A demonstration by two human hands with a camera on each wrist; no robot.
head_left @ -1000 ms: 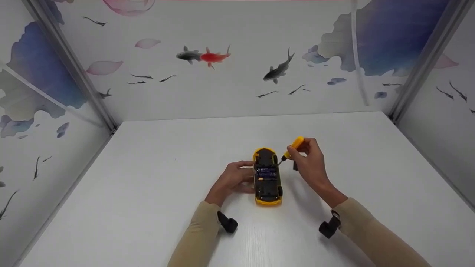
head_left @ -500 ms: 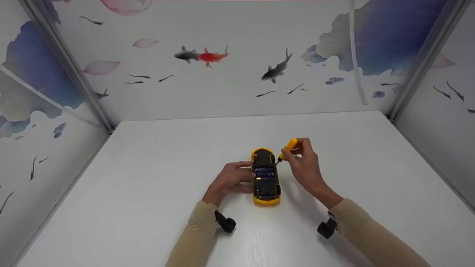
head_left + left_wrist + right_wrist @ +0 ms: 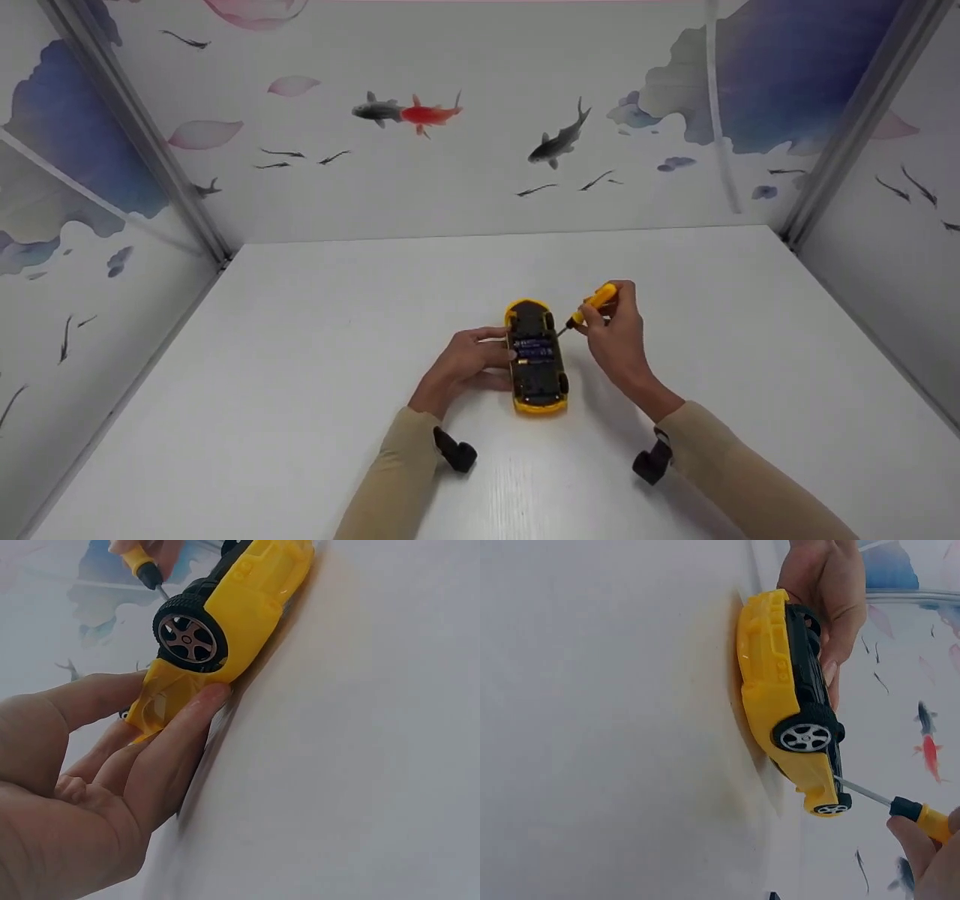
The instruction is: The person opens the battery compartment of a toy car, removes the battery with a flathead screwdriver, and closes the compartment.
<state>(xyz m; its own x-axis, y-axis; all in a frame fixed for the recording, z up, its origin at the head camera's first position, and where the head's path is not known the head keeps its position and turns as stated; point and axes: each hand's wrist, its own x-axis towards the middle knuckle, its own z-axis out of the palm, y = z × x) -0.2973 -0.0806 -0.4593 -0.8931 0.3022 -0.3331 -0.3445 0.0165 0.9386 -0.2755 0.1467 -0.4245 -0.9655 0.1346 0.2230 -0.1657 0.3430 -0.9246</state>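
Observation:
A yellow toy car [image 3: 540,409] lies upside down, its black underside and blue batteries [image 3: 534,349] showing in the head view. My left hand [image 3: 466,358] grips the car's left side, fingers and thumb against the body, as the left wrist view shows at the hand [image 3: 97,772]. A yellow-handled screwdriver [image 3: 598,297] is held by my right hand [image 3: 619,334] between thumb and fingers. Its thin shaft [image 3: 864,790] slants to the car's right edge beside the batteries, between the wheels; whether the tip sits in a screw is too small to tell.
The car rests on a white table [image 3: 315,390]. Printed wall panels [image 3: 480,180] with fish and petals stand behind it and at both sides, with grey metal posts [image 3: 847,135] at the corners. Black wrist devices [image 3: 459,454] hang at both sleeves.
Against the car, the screwdriver has moved in a little from the right, and its handle has swung left, then back right. A dark piece seen under my right hand earlier is no longer visible.

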